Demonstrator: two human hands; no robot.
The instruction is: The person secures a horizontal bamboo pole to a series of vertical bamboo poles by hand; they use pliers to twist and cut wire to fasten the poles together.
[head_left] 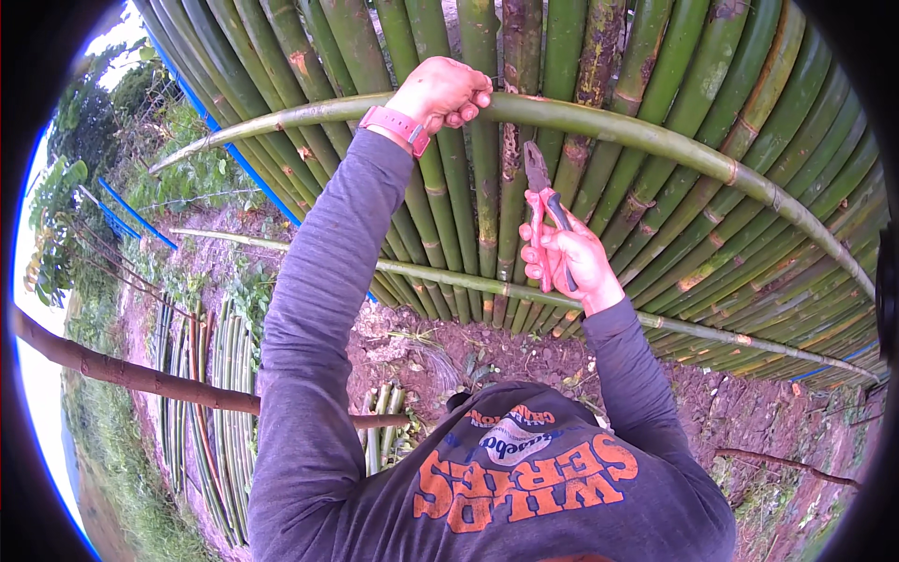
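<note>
My left hand [442, 94], with a pink watch [398, 127] at its wrist, is closed against the upper bamboo crosspiece [637, 129]. Whatever its fingers pinch is hidden or too thin to name. Lower and to the right, my right hand [582, 258] grips a pair of pliers [537, 171] by red and dark handles. The jaws point up, a little below the crosspiece and apart from it. Behind both hands stands a wall of upright green bamboo poles [435, 201], set side by side.
A thinner bamboo crosspiece [449, 277] runs across the poles lower down. Cut bamboo poles [232, 393] lie on the ground at left. A brown wooden pole [122, 377] passes behind my left arm. Bare soil [426, 351] lies at the wall's foot.
</note>
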